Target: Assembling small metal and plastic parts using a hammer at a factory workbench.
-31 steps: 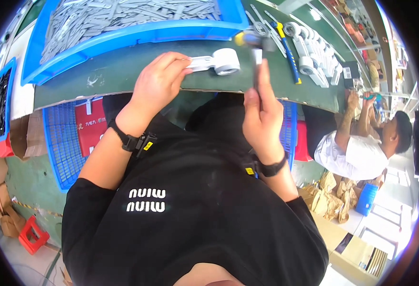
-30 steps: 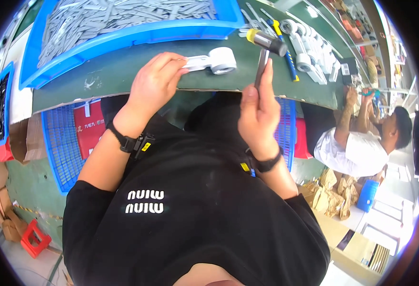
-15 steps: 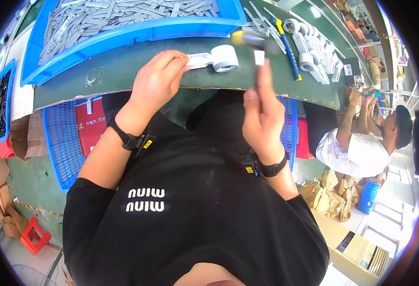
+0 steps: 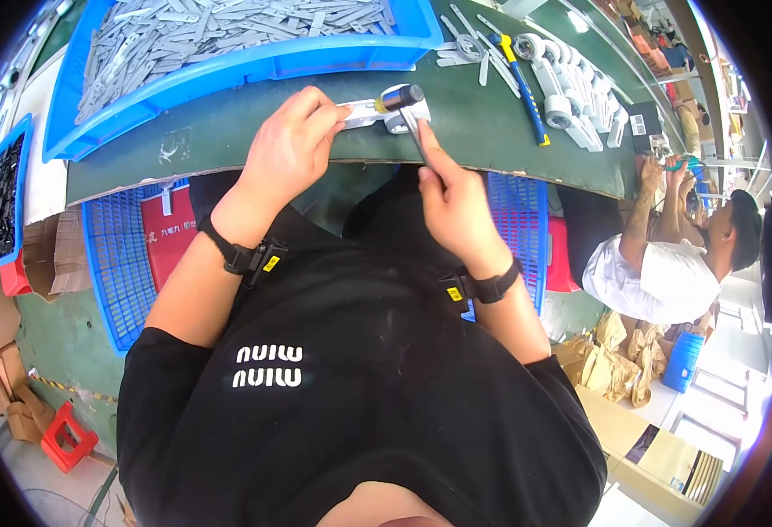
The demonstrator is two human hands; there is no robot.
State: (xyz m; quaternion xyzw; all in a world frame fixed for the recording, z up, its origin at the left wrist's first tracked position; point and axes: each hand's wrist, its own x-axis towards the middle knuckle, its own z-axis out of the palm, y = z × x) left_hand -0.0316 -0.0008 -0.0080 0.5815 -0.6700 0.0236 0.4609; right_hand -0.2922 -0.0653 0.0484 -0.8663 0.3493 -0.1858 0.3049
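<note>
Near the bench's front edge, my left hand (image 4: 294, 136) pinches the narrow end of a white part (image 4: 364, 115) that has a round ring-like head at its right end. My right hand (image 4: 456, 198) is closed round the handle of a small hammer (image 4: 399, 98) with a black and yellow head. The hammer head lies over the white part, near its round end, and covers some of it. Whether the two touch cannot be told for certain.
Behind my hands stands a blue tray (image 4: 272, 63) heaped with grey strips. A second hammer (image 4: 525, 88), blue and yellow, lies beside several similar white parts (image 4: 570, 92). Black pieces fill a blue bin (image 4: 4, 189) at left. Another person (image 4: 654, 272) works at right.
My right hand has swung the hammer down and left, from above the bench onto the white part's round end. My left hand keeps its hold on the part.
</note>
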